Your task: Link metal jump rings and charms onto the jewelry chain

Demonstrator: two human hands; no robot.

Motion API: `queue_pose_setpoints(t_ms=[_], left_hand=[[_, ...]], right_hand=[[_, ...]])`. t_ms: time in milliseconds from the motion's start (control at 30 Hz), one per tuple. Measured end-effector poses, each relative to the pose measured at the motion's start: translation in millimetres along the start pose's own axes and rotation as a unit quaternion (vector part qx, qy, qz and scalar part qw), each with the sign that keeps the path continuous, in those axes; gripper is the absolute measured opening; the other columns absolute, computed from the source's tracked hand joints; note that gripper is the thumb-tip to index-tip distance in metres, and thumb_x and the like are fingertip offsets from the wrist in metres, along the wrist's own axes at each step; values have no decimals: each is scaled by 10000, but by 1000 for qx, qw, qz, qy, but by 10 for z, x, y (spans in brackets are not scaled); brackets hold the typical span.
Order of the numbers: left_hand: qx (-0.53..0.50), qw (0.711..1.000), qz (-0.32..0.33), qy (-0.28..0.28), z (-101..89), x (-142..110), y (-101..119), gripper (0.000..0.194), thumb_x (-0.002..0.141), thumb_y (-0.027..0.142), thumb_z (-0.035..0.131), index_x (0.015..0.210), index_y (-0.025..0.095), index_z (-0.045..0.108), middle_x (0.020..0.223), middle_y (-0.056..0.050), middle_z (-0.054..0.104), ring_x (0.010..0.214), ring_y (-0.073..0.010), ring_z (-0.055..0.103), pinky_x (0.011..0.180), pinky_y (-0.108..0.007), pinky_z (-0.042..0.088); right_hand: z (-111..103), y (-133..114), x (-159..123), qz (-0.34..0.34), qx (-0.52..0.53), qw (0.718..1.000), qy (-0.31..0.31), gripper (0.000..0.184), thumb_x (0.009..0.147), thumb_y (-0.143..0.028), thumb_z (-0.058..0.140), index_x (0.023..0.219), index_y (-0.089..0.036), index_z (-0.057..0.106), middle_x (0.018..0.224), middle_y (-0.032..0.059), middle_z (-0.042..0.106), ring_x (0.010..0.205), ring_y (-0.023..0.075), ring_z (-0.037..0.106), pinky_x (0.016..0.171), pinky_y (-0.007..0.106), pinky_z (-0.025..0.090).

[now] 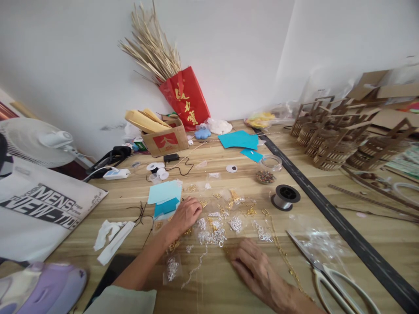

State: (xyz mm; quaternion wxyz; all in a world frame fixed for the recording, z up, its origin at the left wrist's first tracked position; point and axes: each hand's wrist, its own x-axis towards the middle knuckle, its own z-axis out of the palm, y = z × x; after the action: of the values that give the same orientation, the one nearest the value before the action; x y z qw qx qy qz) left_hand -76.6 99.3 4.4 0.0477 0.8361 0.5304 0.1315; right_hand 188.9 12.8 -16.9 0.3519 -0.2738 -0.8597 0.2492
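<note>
My left hand is curled over small bags of gold and silver beads, its fingertips hidden. What it pinches, if anything, does not show. My right hand rests on the table with fingers bent together; a thin gold chain runs into its fingertips. Just beyond that chain lies a silver ring. Loose silver beads and a bag of silver beads lie between the hands. A silver chain lies nearer me. Right of my right hand stretches a longer gold chain.
White-handled scissors lie at right, near a spool of clear line. A bead jar stands behind. Blue cards are at left. Small woven baskets crowd the right. A purple iron occupies the near left corner.
</note>
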Motion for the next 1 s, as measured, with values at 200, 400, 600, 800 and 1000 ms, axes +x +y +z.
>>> queue_pose_setpoints(t_ms=[200,400,600,800,1000], left_hand=[[-16,1000,-12,5,-46,-4,33,178,868,111,533,738,179,634,811,-40,678,810,-190,597,773,-308,453],[-27,1000,-8,-12,-29,16,73,204,859,96,537,704,176,643,774,-35,670,798,-193,596,759,-303,447],[-38,999,-2,-25,-9,20,68,189,874,117,559,719,167,655,786,-37,665,805,-189,592,766,-296,440],[-38,999,-1,-29,3,36,93,191,871,111,563,719,165,666,758,-35,643,778,-186,583,769,-293,443],[-33,999,4,-34,-4,56,109,208,873,112,550,700,174,648,741,-27,628,768,-182,571,767,-293,441]], right_hand=[[29,15,-7,-6,0,1000,20,168,979,-127,425,875,-203,533,802,33,594,736,184,566,703,314,474],[19,6,-1,-4,0,1000,10,183,996,-156,401,878,-202,533,803,40,600,735,186,564,688,320,477],[9,8,1,-4,-4,1000,3,173,991,-140,408,879,-200,526,807,40,596,749,189,566,696,323,475],[9,5,-2,-4,-2,1000,4,173,995,-146,407,885,-201,529,816,38,601,751,186,566,702,325,473],[18,3,-4,-5,-8,1000,8,178,994,-148,406,888,-198,540,808,39,603,746,188,565,713,331,482]])
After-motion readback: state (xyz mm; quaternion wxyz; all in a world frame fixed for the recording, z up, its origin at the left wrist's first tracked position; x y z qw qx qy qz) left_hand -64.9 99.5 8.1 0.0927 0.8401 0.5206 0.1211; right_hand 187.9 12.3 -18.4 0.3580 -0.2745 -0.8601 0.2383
